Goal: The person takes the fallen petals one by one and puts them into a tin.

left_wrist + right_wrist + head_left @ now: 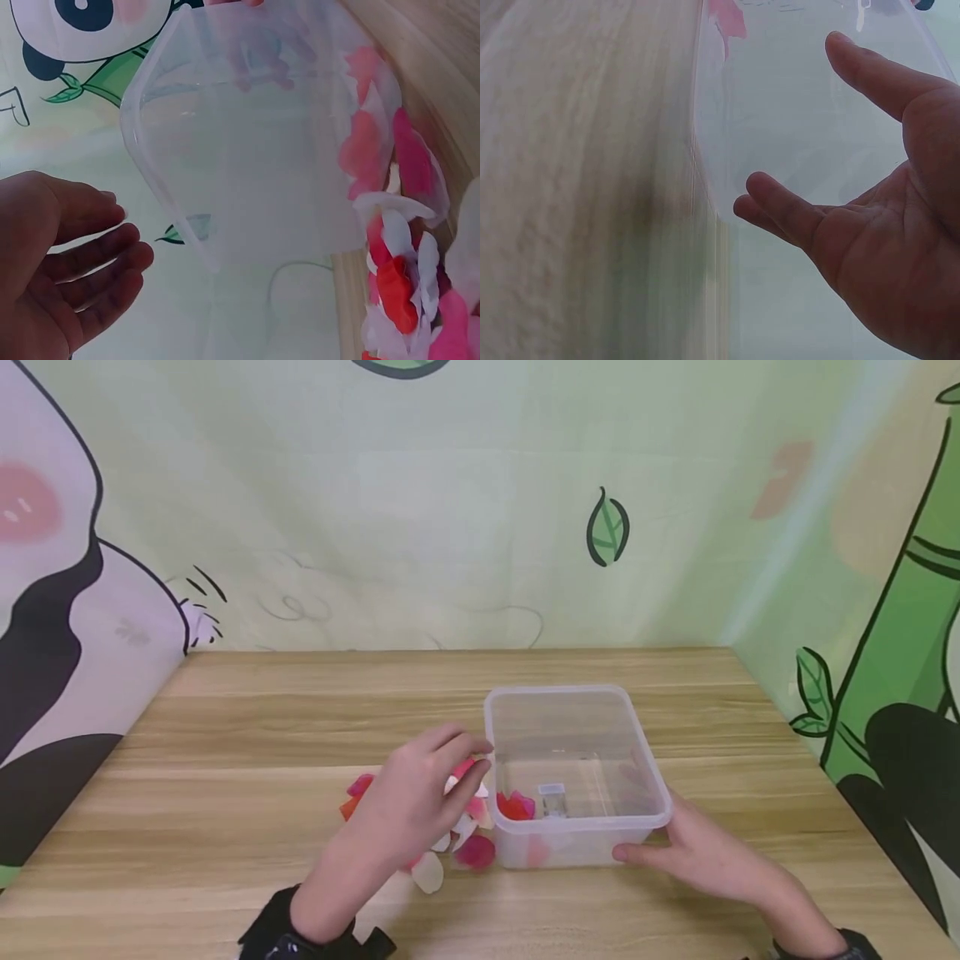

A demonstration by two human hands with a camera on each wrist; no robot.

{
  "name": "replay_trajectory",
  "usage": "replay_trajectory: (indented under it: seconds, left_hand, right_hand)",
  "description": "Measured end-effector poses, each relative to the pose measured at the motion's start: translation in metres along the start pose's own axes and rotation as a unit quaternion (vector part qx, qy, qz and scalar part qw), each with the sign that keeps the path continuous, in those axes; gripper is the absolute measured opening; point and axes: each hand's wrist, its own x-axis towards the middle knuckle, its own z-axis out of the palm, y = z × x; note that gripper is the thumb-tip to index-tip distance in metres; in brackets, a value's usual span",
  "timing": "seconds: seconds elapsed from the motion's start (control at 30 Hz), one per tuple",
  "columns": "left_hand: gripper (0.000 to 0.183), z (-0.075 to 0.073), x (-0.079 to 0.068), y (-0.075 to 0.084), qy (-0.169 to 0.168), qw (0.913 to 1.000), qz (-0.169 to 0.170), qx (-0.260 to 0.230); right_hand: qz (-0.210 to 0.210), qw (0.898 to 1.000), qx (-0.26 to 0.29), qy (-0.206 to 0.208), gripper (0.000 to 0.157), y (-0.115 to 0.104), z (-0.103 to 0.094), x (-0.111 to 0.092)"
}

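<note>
A clear plastic box (577,843) without a lid stands on the wooden table. Inside its left end lie a few red and pink petals (516,806); they show through the wall in the left wrist view. Against the box's left side is a pile of loose artificial petals (474,852), white, pink and red, partly hidden by my left hand (420,785). That hand hovers over the pile beside the rim, fingers loosely bent and nothing seen between them. My right hand (708,847) rests at the box's front right corner, thumb along the front wall, fingers straight and spread.
Wood-grain table (247,827) extends on both sides of the box. A light green cloth backdrop (450,527) with printed leaves and pandas rises behind the table and along its sides. A small pale rectangular piece (552,790) shows inside the box.
</note>
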Motion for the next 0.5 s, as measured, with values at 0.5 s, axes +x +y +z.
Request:
replay_trajectory:
  seconds: [0.5]
  left_hand:
    - [0.015, 0.011, -0.017, -0.015, -0.155, 0.9792, -0.127, 0.032]
  right_hand:
    - [0.002, 1.000, -0.007, 0.000, 0.094, -0.002, -0.001, 0.000]
